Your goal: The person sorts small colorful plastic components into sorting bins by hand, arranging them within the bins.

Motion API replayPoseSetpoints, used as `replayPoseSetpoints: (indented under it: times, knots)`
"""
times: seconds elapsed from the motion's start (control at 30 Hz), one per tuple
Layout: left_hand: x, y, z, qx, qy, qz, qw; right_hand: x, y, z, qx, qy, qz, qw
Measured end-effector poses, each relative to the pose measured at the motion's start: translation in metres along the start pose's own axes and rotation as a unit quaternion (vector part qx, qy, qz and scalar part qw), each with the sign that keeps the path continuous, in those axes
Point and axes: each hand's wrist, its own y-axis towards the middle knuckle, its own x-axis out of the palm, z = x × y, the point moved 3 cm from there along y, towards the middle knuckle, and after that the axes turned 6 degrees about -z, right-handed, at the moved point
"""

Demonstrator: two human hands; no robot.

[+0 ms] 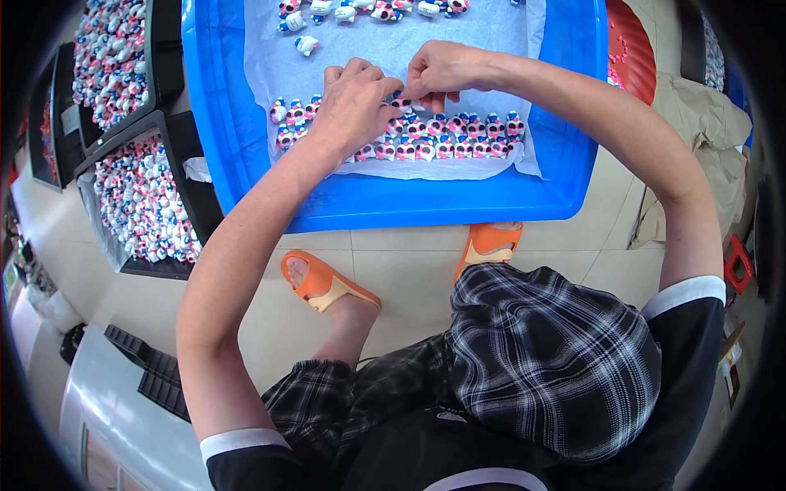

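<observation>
Both hands meet over a blue plastic tray [246, 164] on the tiled floor, above two rows of small pink, white and blue figurines [458, 139] standing on the white paper liner [458, 49] along its near edge. The left hand [352, 106] is curled, fingers bent down among the figurines – its grip is hidden. The right hand [442, 74] is pinched nearly closed at the same spot. Black bins [176, 106] of similar figurines sit left of the tray.
</observation>
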Motion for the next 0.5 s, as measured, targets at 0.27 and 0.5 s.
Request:
replayPoseSetpoints:
  times: [0.27,0.5]
  knots:
    - [-0.001,0.001,0.001,0.001,-0.004,-0.001,1.000,0.004,-0.008,-0.005,-0.158,-0.309,0.050,0.936]
    - [0.001,0.002,0.000,-0.006,0.003,0.002,1.000,0.004,0.001,-0.014,-0.073,-0.377,0.059,0.921]
